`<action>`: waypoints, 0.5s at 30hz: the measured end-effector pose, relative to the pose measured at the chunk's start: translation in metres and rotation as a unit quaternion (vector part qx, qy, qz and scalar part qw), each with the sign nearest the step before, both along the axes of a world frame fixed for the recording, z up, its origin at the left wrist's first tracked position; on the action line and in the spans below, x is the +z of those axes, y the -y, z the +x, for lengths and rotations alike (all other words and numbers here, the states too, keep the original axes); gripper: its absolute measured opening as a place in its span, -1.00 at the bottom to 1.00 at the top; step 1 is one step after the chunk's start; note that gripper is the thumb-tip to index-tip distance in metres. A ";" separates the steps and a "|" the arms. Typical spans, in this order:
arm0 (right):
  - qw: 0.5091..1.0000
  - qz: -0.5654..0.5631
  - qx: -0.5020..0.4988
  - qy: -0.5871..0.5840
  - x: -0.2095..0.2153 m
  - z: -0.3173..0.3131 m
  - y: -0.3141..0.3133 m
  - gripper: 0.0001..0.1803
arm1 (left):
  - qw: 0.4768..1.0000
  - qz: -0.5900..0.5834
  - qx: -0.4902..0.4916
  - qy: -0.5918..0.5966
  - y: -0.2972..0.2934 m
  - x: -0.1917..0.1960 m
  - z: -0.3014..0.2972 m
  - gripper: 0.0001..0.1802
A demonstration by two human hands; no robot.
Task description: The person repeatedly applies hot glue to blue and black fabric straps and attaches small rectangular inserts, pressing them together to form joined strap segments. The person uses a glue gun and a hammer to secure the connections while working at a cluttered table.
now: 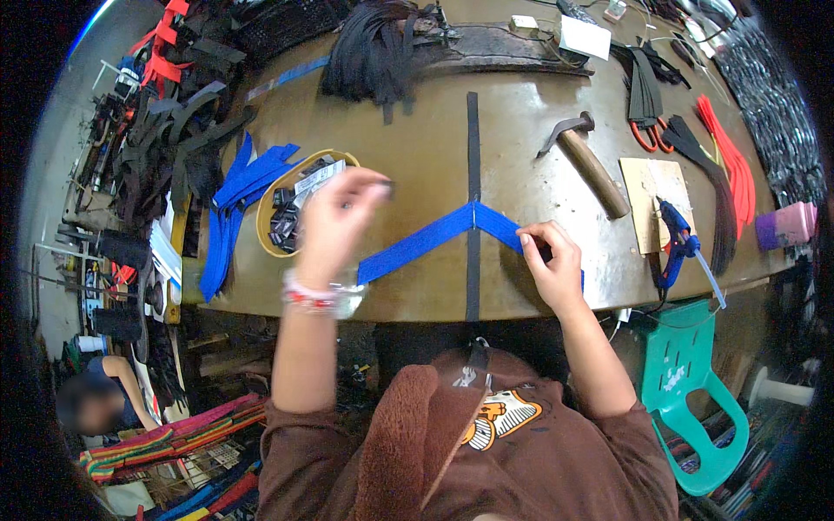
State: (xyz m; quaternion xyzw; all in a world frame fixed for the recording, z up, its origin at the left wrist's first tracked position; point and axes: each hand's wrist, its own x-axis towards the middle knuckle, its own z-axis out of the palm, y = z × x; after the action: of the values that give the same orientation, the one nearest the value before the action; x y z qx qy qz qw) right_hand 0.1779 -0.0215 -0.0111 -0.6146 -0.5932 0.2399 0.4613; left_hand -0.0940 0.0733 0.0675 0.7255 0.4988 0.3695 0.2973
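The right hand (pixel 549 260) pinches the blue webbing strap (pixel 434 239) flat on the counter (pixel 521 156); the left hand (pixel 334 221), raised, grips a small dark piece (pixel 385 185).

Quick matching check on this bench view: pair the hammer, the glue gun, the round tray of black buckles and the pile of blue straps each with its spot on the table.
Things:
1. hammer
2. glue gun
3. round tray of black buckles
4. pile of blue straps

Places:
A. far left, at the table edge
B. just left of the raised left hand
C. right of the black strip, head toward the far side
D. by the wooden board, right of the right hand

Pairs: 1-C, 2-D, 3-B, 4-A
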 end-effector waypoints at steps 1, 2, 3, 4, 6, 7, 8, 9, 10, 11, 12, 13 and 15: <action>1.000 -0.002 0.001 0.000 0.000 0.000 0.001 -0.91 | 0.995 -0.083 -0.027 0.049 0.008 -0.014 0.021 -0.83; 1.000 0.003 0.003 0.000 0.000 0.001 0.001 -0.91 | 0.989 -0.138 -0.025 0.047 0.009 -0.026 0.037 -0.84; 1.000 0.008 0.002 0.011 0.000 0.001 0.001 -0.92 | 0.983 -0.167 -0.045 0.060 0.008 -0.037 0.049 -0.84; 1.000 0.019 0.002 0.021 0.000 0.001 0.001 -0.92 | 0.979 -0.188 -0.041 0.071 0.009 -0.046 0.058 -0.84; 0.999 0.030 0.005 0.029 0.001 0.001 0.000 -0.92 | 0.976 -0.207 -0.026 0.067 0.009 -0.059 0.070 -0.83; 0.999 0.025 0.005 0.025 0.001 0.001 0.000 -0.92 | 0.976 -0.207 -0.029 0.061 0.008 -0.061 0.072 -0.83; 1.000 0.019 0.005 0.021 0.001 0.001 0.000 -0.92 | 0.977 -0.204 -0.025 0.054 0.008 -0.062 0.073 -0.82; 1.000 0.005 0.004 0.018 0.001 0.001 -0.001 -0.92 | 0.977 -0.202 -0.034 0.052 0.009 -0.062 0.074 -0.82; 1.000 0.017 0.007 0.017 0.001 0.001 -0.001 -0.92 | 0.981 -0.182 -0.034 0.061 0.010 -0.062 0.075 -0.79; 1.000 0.021 0.007 0.017 0.001 0.001 -0.001 -0.92 | 0.981 -0.182 -0.015 0.060 0.011 -0.063 0.076 -0.78; 1.000 0.024 0.011 0.016 0.000 0.001 -0.001 -0.92 | 0.981 -0.185 -0.010 0.062 0.012 -0.064 0.078 -0.77; 1.000 0.019 0.010 0.015 0.000 0.001 0.000 -0.92 | 0.981 -0.177 -0.012 0.072 0.012 -0.065 0.079 -0.76; 1.000 0.008 0.010 0.012 -0.001 0.001 0.000 -0.92 | 0.988 -0.157 0.001 0.010 0.013 -0.069 0.083 -0.73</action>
State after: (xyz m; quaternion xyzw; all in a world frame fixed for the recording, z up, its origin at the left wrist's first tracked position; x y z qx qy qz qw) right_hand 0.1788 -0.0215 -0.0125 -0.6073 -0.6071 0.2324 0.4567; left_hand -0.0108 0.0607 -0.0011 0.6656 0.5479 0.2945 0.4123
